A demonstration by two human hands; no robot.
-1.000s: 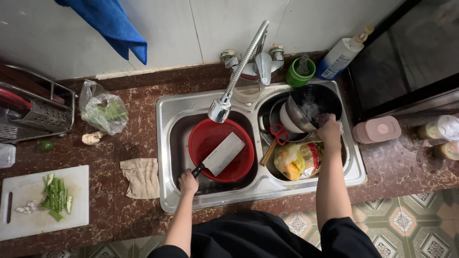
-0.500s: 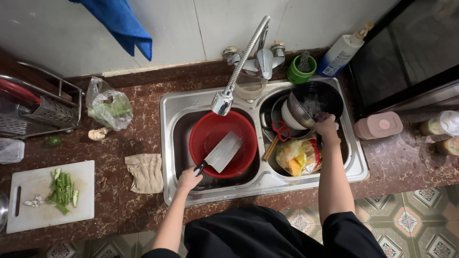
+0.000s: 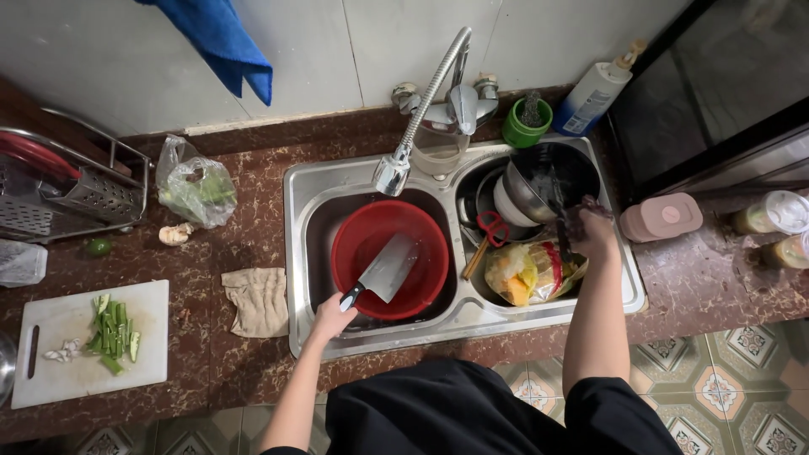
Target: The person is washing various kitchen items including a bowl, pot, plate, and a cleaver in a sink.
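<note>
My left hand (image 3: 330, 317) grips the black handle of a cleaver (image 3: 389, 268). Its broad blade lies across a red basin (image 3: 354, 244) in the left bowl of the steel sink (image 3: 295, 253), under the faucet head (image 3: 394, 173). My right hand (image 3: 594, 232) reaches into the right bowl and is closed on a dark, thin utensil (image 3: 558, 202) beside a metal bowl (image 3: 527, 198) stacked in a black pan (image 3: 577, 164). Below that hand lie a crumpled yellow plastic bag (image 3: 522, 274) and red-handled scissors (image 3: 491, 226).
On the brown counter at the left are a white cutting board (image 3: 59, 371) with chopped greens (image 3: 114, 333), a beige rag (image 3: 259, 299), a bag of vegetables (image 3: 194, 185) and a dish rack (image 3: 59, 185). A green cup (image 3: 527, 126), a bottle (image 3: 594, 93) and a pink box (image 3: 661, 217) ring the sink.
Both hands stay where they were, the left on the cleaver and the right in the right bowl. Only the view has shifted slightly.
</note>
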